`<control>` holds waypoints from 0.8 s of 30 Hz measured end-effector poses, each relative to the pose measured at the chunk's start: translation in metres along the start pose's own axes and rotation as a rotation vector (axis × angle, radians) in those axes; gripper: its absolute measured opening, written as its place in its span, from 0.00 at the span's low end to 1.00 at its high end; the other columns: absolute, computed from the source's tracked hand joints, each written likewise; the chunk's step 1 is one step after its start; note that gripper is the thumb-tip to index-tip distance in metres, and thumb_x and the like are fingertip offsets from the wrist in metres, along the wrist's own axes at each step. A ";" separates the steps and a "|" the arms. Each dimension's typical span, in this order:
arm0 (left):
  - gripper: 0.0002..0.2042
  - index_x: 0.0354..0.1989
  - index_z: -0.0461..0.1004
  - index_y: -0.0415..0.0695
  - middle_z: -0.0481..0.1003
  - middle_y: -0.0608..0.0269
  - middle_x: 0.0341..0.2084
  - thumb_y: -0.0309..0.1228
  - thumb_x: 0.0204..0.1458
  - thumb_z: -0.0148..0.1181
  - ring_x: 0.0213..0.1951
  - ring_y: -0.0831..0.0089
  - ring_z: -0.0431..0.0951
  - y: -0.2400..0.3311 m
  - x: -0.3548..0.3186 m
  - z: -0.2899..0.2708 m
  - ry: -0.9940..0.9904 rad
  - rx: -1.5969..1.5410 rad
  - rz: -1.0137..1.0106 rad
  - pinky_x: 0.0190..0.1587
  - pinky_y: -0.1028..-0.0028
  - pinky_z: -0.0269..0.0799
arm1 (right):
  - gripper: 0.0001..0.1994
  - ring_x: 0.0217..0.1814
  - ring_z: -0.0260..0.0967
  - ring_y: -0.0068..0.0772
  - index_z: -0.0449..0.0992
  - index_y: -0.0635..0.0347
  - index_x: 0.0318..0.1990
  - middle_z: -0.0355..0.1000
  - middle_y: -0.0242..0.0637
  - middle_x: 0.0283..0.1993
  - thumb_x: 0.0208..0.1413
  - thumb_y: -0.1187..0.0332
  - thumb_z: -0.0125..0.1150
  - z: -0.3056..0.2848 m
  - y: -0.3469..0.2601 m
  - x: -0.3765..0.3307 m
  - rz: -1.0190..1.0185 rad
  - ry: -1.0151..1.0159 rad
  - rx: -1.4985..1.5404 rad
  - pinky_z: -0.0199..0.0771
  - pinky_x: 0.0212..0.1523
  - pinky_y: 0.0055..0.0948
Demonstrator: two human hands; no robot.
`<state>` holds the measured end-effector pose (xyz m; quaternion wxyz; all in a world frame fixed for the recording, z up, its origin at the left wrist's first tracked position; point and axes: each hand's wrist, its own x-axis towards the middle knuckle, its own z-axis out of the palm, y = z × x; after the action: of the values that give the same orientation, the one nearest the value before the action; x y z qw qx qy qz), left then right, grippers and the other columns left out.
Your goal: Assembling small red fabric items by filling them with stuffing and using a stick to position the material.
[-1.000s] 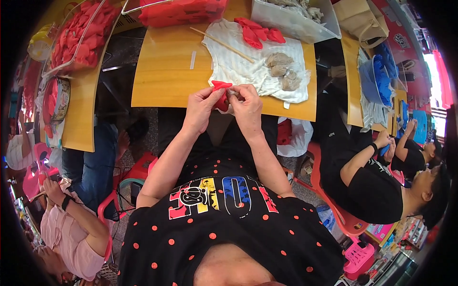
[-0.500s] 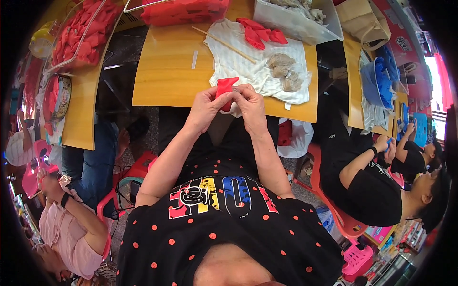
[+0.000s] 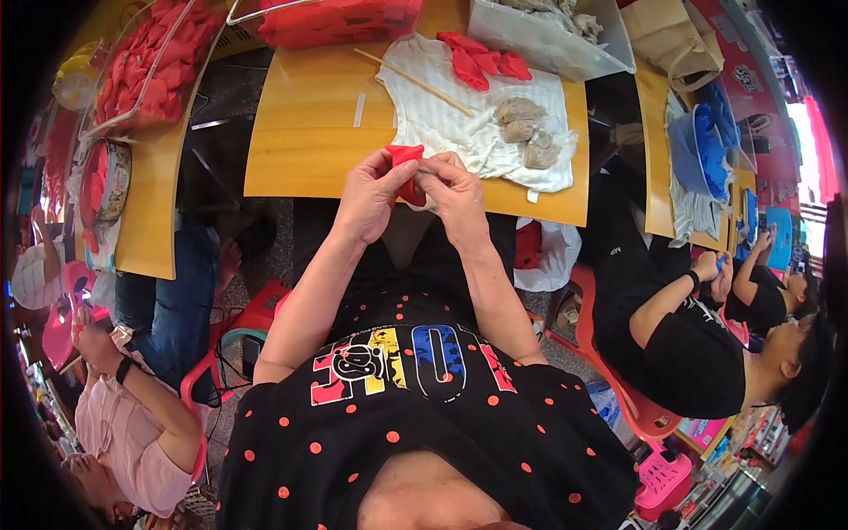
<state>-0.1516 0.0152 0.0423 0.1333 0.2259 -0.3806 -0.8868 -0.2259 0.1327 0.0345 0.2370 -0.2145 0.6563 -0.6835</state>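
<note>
A small red fabric piece point(image 3: 405, 155) is held between my two hands just off the table's near edge. My left hand point(image 3: 367, 199) is closed around its left side, thumb laid across it. On the other side, the fingers of my right hand point(image 3: 457, 199) pinch its edge; the fingertips hide any smaller thing there. Beyond them a white ribbed cloth point(image 3: 406, 106) is spread on the table, with a thin wooden stick point(image 3: 415, 82) lying across it. Red fabric pieces point(image 3: 481, 64) and greyish-beige bundles point(image 3: 523, 124) rest on the cloth.
The wooden table point(image 3: 300, 132) carries a clear bin of beige material point(image 3: 552, 44) and a red-filled container point(image 3: 340, 22) at its far side. Another bin of red pieces point(image 3: 150, 66) stands left. People sit at both sides; a blue-filled tub point(image 3: 700, 155) is on the right.
Both hands have shifted slightly left. The red piece's top has turned or folded over, so its upper point no longer sticks up.
</note>
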 end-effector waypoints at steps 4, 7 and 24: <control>0.09 0.41 0.73 0.39 0.76 0.63 0.34 0.28 0.53 0.58 0.31 0.77 0.76 0.001 0.001 -0.001 0.027 -0.193 -0.091 0.34 0.76 0.73 | 0.07 0.38 0.64 0.18 0.79 0.66 0.38 0.66 0.28 0.35 0.51 0.76 0.61 -0.002 -0.003 0.002 0.182 -0.005 0.497 0.65 0.40 0.19; 0.09 0.42 0.73 0.39 0.76 0.62 0.34 0.28 0.54 0.57 0.32 0.76 0.76 -0.004 0.007 -0.014 0.052 -0.249 -0.121 0.36 0.75 0.73 | 0.08 0.37 0.65 0.18 0.78 0.66 0.39 0.66 0.28 0.37 0.51 0.76 0.61 -0.001 0.000 0.002 0.210 -0.003 0.553 0.66 0.41 0.18; 0.12 0.46 0.70 0.39 0.75 0.62 0.39 0.27 0.54 0.57 0.39 0.75 0.76 -0.010 0.001 -0.007 0.033 -0.123 -0.125 0.41 0.75 0.73 | 0.05 0.35 0.68 0.18 0.74 0.68 0.31 0.71 0.31 0.31 0.47 0.78 0.63 0.007 -0.012 0.000 0.056 0.236 -0.126 0.69 0.35 0.21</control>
<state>-0.1492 0.0173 0.0309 0.0975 0.2553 -0.3084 -0.9112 -0.2221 0.1271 0.0473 0.1632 -0.1287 0.7269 -0.6545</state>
